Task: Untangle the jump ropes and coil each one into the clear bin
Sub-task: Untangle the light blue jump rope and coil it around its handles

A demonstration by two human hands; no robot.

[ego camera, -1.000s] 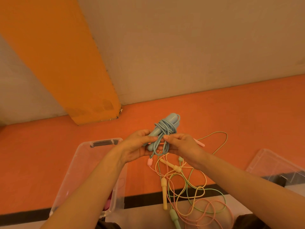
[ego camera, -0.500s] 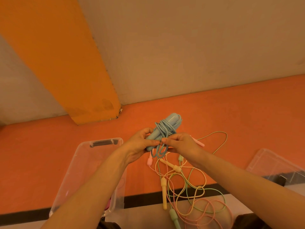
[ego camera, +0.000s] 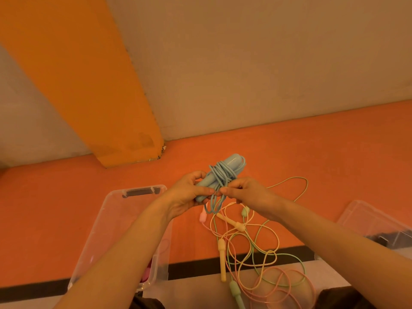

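I hold a blue jump rope (ego camera: 224, 172) above the orange floor, its cord wound round its two handles. My left hand (ego camera: 189, 195) grips the lower end of the handles. My right hand (ego camera: 247, 192) pinches the blue cord where a loop hangs below the bundle. Under my hands a tangle of yellow, green and pink jump ropes (ego camera: 256, 255) lies on the floor. The clear bin (ego camera: 120, 210) stands at the lower left, partly behind my left forearm, with something pink inside.
A clear lid (ego camera: 367, 219) lies on the floor at the right. An orange pillar (ego camera: 93, 103) and a beige wall rise behind. A black stripe (ego camera: 196, 267) crosses the floor near me.
The hanging blue loop has grown shorter as my right hand worked the cord at the bundle. The bundle has tilted slightly; both hands stay in place.
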